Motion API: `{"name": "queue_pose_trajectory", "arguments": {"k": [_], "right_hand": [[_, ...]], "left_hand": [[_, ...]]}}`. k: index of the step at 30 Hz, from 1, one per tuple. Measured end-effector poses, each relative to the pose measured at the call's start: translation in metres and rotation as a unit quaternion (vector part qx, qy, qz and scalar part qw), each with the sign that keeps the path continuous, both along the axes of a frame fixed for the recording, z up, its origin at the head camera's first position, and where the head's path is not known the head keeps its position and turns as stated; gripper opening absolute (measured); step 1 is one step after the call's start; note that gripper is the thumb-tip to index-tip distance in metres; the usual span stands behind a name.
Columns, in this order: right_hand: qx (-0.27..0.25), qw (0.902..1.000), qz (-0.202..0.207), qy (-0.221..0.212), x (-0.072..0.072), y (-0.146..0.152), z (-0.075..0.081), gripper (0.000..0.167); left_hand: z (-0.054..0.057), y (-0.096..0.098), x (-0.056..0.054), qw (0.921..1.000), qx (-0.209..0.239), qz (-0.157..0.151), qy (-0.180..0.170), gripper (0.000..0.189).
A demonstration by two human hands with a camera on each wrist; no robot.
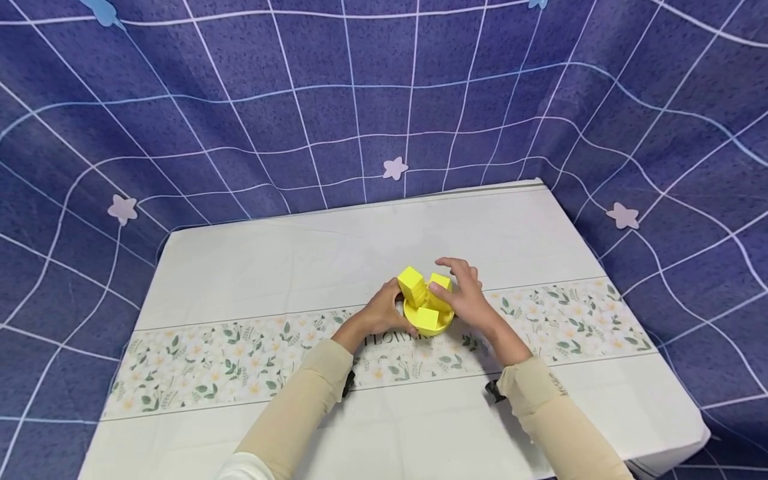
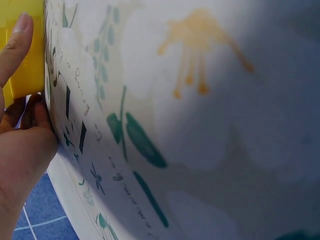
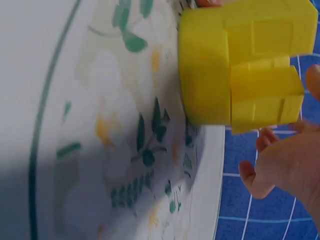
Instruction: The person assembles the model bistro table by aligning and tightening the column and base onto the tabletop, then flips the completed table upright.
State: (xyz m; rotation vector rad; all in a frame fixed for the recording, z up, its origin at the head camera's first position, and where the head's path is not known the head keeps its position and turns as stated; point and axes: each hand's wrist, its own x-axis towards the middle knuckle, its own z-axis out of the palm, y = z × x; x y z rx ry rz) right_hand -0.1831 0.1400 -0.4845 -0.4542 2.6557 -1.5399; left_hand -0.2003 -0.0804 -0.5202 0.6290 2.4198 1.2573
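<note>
A yellow plastic piece [image 1: 445, 327] stands upright on the table, with a round base and three square-topped blocks rising from it. My left hand [image 1: 379, 312] grips its left side, the thumb at the front and the fingers behind. In the left wrist view the thumb [image 2: 17, 45] lies along the yellow wall. On the other side my right hand [image 1: 471, 297] is spread around the blocks, its thumb overlapping the right-hand block [image 1: 441, 280]. The right wrist view shows the blocks [image 3: 267, 95] side by side above the base, with the right fingers [image 3: 255, 182] apart from them.
A white tablecloth [image 1: 240, 267] with a floral band [image 1: 198, 370] and printed lettering covers the table. Behind it hangs a blue curtain [image 1: 336, 120] with a grid pattern and stars. Black straps [image 1: 495, 391] show below the wrists.
</note>
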Motion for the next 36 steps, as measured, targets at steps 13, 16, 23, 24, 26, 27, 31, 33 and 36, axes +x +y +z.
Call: {"name": "queue_pose_trajectory", "arguments": {"k": [13,16,23,24,26,27,31,33,36], "right_hand": [[-0.011,0.9992,-0.035,-0.012,-0.006,0.007,-0.001,0.034],[-0.015,0.9982,-0.056,-0.015,-0.006,0.005,-0.003,0.04],[-0.024,0.9976,-0.046,-0.047,-0.001,0.012,0.001,0.046],[-0.029,0.9976,-0.036,-0.051,-0.001,0.014,0.003,0.046],[-0.035,0.9979,-0.011,-0.053,-0.001,0.018,0.006,0.049],[-0.039,0.9978,0.001,-0.053,-0.001,0.021,0.008,0.049],[-0.042,0.9973,0.03,-0.052,-0.004,0.028,0.009,0.04],[-0.035,0.9974,0.019,-0.06,-0.005,0.028,0.008,0.036],[-0.027,0.9971,-0.005,-0.071,-0.005,0.027,0.007,0.034]], "left_hand": [[-0.001,0.0,0.0,1.0,-0.004,0.001,-0.001,0.089],[-0.001,0.0,0.0,1.0,-0.007,0.004,-0.003,0.089],[0.0,0.0,0.0,1.0,-0.001,-0.003,0.002,0.086],[0.0,0.0,0.0,1.0,0.0,-0.003,0.002,0.086],[0.0,0.0,-0.001,1.0,0.0,-0.001,0.0,0.088],[0.0,0.0,-0.001,1.0,0.0,-0.001,-0.002,0.088],[0.001,0.0,-0.001,1.0,-0.001,0.001,-0.008,0.088],[0.001,0.0,-0.001,1.0,-0.001,0.0,-0.008,0.088],[0.001,0.001,-0.001,1.0,-0.002,0.003,-0.006,0.089]]}}
